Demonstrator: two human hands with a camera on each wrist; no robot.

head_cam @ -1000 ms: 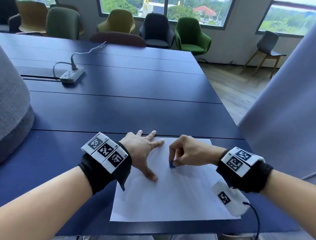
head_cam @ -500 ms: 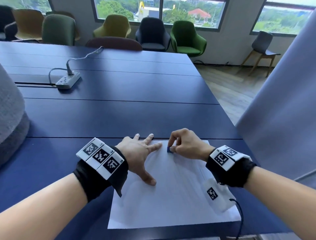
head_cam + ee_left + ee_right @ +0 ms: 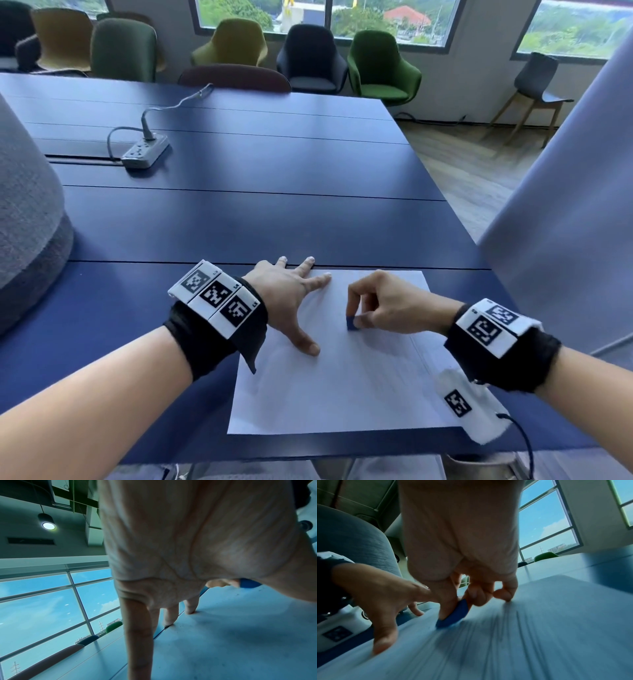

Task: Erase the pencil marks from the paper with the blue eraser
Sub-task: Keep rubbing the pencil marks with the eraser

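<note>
Head view shows the blue eraser (image 3: 351, 323) pressed on the paper (image 3: 342, 387) mid-sheet, pinched in the right hand (image 3: 387, 310)'s grip. The left hand (image 3: 287, 291) lies flat, fingers spread, pinning the sheet to the tabletop (image 3: 239, 222). Rubbing looks underway; marks too faint to judge what remains.

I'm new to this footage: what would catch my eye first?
The white paper at the near edge of the dark blue table. On it, the right hand pinches a blue eraser, while the left hand presses flat on its left part.

Power strip (image 3: 145, 151) well beyond paper (image 3: 342, 387)
</note>
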